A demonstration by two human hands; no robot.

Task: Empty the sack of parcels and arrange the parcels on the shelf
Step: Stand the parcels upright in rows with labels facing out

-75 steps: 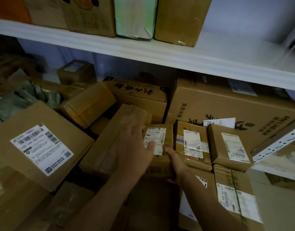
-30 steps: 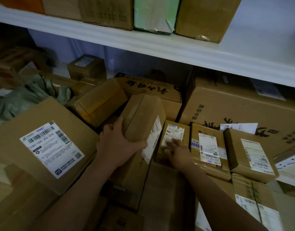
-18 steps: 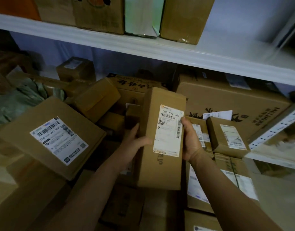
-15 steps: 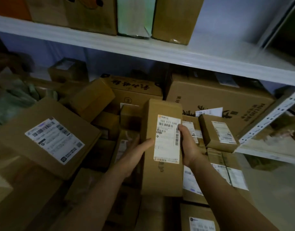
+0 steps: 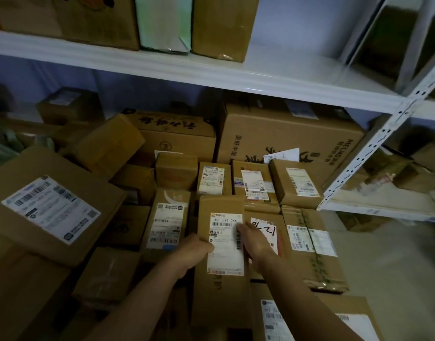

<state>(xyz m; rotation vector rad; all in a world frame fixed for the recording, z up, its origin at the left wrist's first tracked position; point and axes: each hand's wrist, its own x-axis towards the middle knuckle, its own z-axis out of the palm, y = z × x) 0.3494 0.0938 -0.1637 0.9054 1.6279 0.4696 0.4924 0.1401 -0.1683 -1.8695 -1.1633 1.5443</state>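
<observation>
The long brown cardboard parcel with the white "500 E72 048" label (image 5: 220, 244), held upright off the pile half a second ago, now lies label-up among the other parcels, lower and flatter than before. Both hands have come down with it.

White metal shelf board (image 5: 273, 77) runs across the top; beneath it the lower bay is packed. Largest item there: a wide brown carton printed with black characters (image 5: 285, 136), standing against the back wall. Left of it, a flatter brown carton with black calligraphy on its lid (image 5: 172, 129). At far left, a big tilted brown box with a white barcode label (image 5: 51, 207) leans over the heap.

The long parcel sits mid-pile, touching a brown parcel with a tall white label (image 5: 166, 225) on its left and a brown box marked with handwritten "21" (image 5: 265, 232) on its right. Behind it, a row of three small labelled brown boxes (image 5: 254, 183) stands just in front of the wide carton.

Left hand (image 5: 190, 254): fingers curled round the parcel's left edge, thumb lying on the label's rim, gripping. Right hand (image 5: 254, 238): fingers bent over the right edge, thumb across the label's barcode, also holding the parcel.

A white perforated upright post (image 5: 374, 153) rises at right.
</observation>
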